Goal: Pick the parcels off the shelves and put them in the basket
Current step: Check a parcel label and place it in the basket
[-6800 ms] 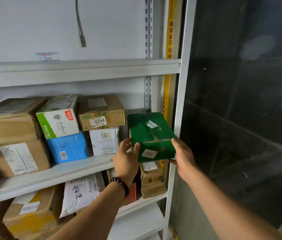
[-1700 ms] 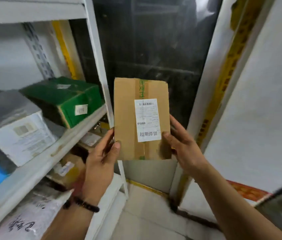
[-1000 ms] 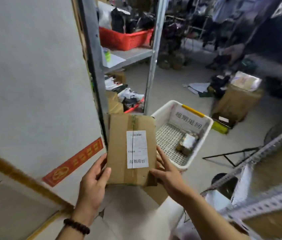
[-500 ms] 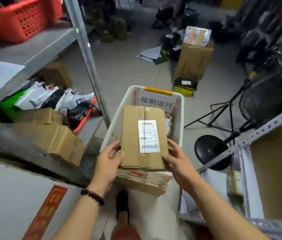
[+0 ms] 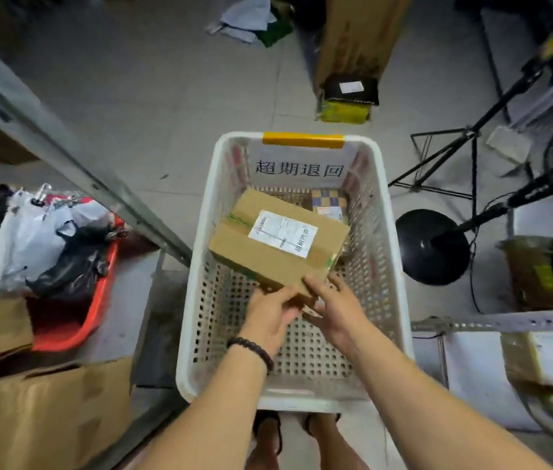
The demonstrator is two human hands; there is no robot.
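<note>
**Cardboard parcel point(image 5: 268, 256) down inside the white basket point(image 5: 197, 266), both our hands at its near corner**

Fingertips first: those of our left hand point(image 5: 270, 315) curl in around the near corner of the parcel, gripping it from the left and below. The fingers of our right hand point(image 5: 338, 308) lie fairly straight and close together, their tips laid on the same corner from the right, with the thumb spread beneath. We cannot tell how much of the weight the right hand carries. A dark beaded bracelet point(image 5: 252, 349) circles our left wrist.

The parcel is brown, sealed with tape, and has a white shipping label point(image 5: 283, 234) facing up. It sits askew within the basket walls, in the far half. Whether its underside rests on the perforated floor we cannot tell. Just behind it, against the far wall, a small parcel with a chequered pattern point(image 5: 327, 198) peeks out.

On the far rim of the basket there is a strip of yellow tape point(image 5: 303, 140), and below that a white sign with black characters point(image 5: 300, 169). The basket stands on a grey floor, with our feet point(image 5: 268, 435) just at its near end.

To the left, a slanting metal shelf upright point(image 5: 75, 154) crosses the view, and beyond it a red tub point(image 5: 75, 323) holds white and black plastic bags. Flattened brown boxes point(image 5: 44, 415) lie at the lower left. To the right of the basket stands the round black base point(image 5: 433, 247) of a stand.
</note>
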